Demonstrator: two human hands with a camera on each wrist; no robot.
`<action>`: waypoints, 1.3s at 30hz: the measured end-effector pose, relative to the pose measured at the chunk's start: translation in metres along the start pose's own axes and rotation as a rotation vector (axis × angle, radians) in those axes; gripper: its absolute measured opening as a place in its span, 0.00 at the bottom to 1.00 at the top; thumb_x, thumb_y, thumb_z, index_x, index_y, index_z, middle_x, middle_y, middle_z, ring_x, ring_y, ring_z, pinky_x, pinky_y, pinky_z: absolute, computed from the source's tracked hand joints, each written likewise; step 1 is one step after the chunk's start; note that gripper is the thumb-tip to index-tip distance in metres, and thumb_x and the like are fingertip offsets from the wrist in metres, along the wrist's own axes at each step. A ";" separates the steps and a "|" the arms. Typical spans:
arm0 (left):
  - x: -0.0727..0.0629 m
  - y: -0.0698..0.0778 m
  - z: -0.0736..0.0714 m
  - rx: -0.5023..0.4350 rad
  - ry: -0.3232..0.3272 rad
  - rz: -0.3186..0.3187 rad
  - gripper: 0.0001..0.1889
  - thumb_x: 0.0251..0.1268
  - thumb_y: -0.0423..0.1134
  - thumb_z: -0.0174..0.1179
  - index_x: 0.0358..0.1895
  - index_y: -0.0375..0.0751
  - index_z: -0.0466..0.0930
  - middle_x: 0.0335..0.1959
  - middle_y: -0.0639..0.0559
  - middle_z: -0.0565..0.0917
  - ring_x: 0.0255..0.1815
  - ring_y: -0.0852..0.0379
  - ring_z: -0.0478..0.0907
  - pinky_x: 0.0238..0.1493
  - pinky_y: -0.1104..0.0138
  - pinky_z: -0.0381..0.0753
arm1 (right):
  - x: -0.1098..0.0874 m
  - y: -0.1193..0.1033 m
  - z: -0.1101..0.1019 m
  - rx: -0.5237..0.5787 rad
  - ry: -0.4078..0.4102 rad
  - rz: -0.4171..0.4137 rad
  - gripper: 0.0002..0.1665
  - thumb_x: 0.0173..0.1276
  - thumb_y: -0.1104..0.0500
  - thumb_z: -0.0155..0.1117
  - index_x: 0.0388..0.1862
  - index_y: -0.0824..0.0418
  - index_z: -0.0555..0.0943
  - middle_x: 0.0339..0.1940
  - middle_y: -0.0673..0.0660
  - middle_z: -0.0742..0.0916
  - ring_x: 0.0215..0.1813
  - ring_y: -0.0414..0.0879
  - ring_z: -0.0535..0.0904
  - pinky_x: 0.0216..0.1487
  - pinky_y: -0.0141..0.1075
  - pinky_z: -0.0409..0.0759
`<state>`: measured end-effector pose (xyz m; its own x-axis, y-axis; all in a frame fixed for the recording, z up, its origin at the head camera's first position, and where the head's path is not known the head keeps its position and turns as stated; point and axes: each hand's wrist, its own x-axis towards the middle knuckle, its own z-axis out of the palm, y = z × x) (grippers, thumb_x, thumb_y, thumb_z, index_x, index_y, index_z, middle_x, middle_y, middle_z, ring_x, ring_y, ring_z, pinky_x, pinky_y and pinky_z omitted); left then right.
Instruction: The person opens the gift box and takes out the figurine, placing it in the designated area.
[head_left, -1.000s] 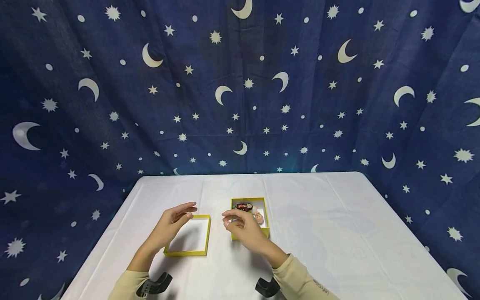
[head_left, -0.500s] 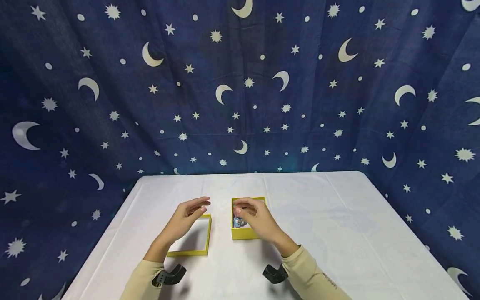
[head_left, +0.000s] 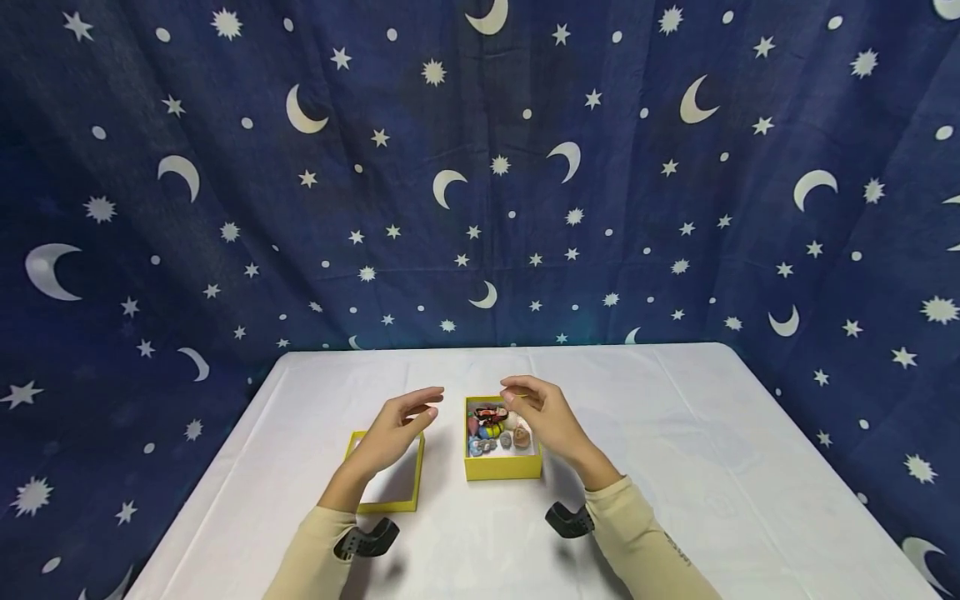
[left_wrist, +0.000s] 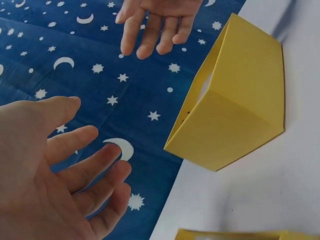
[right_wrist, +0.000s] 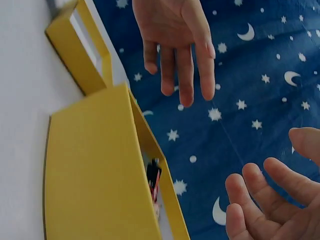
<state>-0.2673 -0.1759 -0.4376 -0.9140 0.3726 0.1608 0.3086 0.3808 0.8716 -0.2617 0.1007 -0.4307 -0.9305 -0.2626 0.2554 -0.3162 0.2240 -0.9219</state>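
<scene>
A yellow box (head_left: pixel 503 468) stands uncovered on the table, with several small figurines inside. One is a black-and-red figure (head_left: pixel 491 414); a brown rounded one (head_left: pixel 521 436) and a light blue one (head_left: pixel 476 446) lie nearer the front. My right hand (head_left: pixel 551 417) hovers over the box's right rim, fingers relaxed and holding nothing. To the left of the box my left hand (head_left: pixel 393 429) is raised in the air, also with nothing in it. Both wrist views show loosely spread fingers beside the yellow box (left_wrist: pixel 245 100). My left hand partly covers a shallow yellow lid (head_left: pixel 401 506).
The white-covered table (head_left: pixel 675 467) ends at a dark blue curtain (head_left: pixel 480 208) with moons and stars. A black wrist camera (head_left: pixel 367 540) is strapped to the left wrist, another black camera (head_left: pixel 568 521) to the right.
Both hands have moved to the right. The right hand has passed across the box from its left side to its right rim, uncovering the figurines. Box and lid stay in place.
</scene>
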 end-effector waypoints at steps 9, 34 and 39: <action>0.012 -0.001 0.014 0.018 -0.009 -0.038 0.26 0.77 0.42 0.56 0.75 0.44 0.68 0.72 0.38 0.74 0.68 0.39 0.74 0.66 0.43 0.74 | 0.010 0.011 -0.008 -0.049 0.084 0.001 0.19 0.78 0.58 0.58 0.62 0.66 0.80 0.58 0.66 0.86 0.62 0.58 0.81 0.65 0.45 0.78; 0.013 -0.015 0.042 0.008 -0.226 -0.049 0.43 0.69 0.39 0.66 0.80 0.31 0.52 0.81 0.35 0.57 0.74 0.34 0.68 0.70 0.45 0.73 | 0.017 0.048 -0.002 -0.167 0.073 0.115 0.19 0.73 0.59 0.64 0.60 0.64 0.83 0.68 0.67 0.79 0.75 0.65 0.67 0.73 0.66 0.65; 0.014 -0.015 0.043 0.011 -0.223 -0.049 0.42 0.67 0.37 0.67 0.79 0.30 0.54 0.81 0.37 0.57 0.79 0.31 0.59 0.72 0.43 0.70 | 0.017 0.058 -0.001 -0.182 0.033 0.106 0.18 0.73 0.59 0.64 0.58 0.65 0.84 0.70 0.72 0.75 0.75 0.68 0.65 0.74 0.69 0.61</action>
<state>-0.2737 -0.1405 -0.4685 -0.8473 0.5309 0.0111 0.2694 0.4118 0.8706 -0.2955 0.1101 -0.4792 -0.9650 -0.1985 0.1715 -0.2413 0.4158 -0.8769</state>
